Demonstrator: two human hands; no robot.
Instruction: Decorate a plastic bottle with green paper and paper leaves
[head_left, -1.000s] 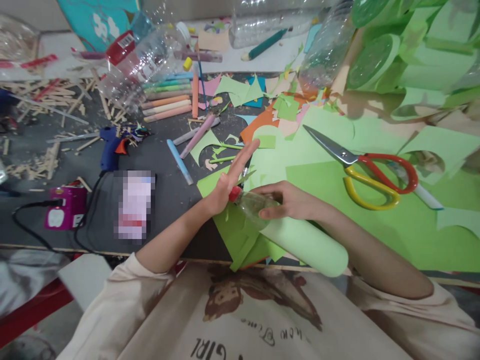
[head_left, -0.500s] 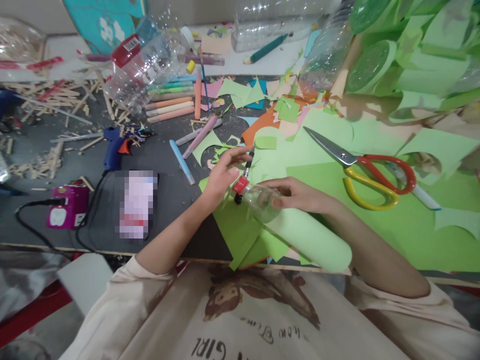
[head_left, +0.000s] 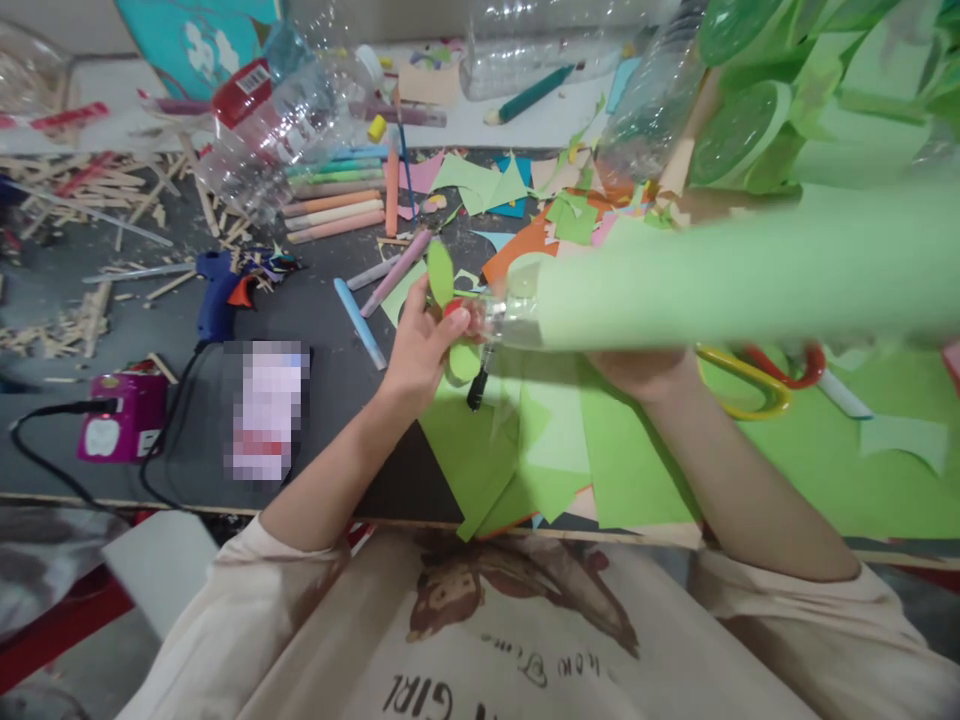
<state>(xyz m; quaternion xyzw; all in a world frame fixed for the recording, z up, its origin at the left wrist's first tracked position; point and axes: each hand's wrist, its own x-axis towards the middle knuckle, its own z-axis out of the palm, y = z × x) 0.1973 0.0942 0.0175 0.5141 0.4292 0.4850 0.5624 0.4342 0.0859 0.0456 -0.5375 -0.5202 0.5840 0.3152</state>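
Note:
A clear plastic bottle wrapped in pale green paper [head_left: 675, 290] is raised sideways above the table, its far right end blurred. My left hand [head_left: 424, 340] is closed round the bottle's neck, with the thumb on the red cap [head_left: 456, 309]. Green paper leaf shapes [head_left: 440, 270] stick out above and below the cap. Against the underside of the wrapped part is my right hand [head_left: 637, 370], its fingers hidden behind the bottle. A black-tipped pen [head_left: 478, 388] lies beneath the neck on green paper sheets [head_left: 472, 450].
Scissors with red and yellow handles [head_left: 750, 385] lie on the right, partly covered by the bottle. To the left are a blue glue gun [head_left: 217, 295], a purple power adapter [head_left: 124, 415] and a phone [head_left: 266, 410]. Markers [head_left: 337, 208], wooden sticks [head_left: 97, 190] and clear bottles [head_left: 277, 130] stand behind.
The wrapped bottle has swung up from the table and turned to point right, over the scissors. My left hand has closed on its cap end, and the green leaf shapes now show there.

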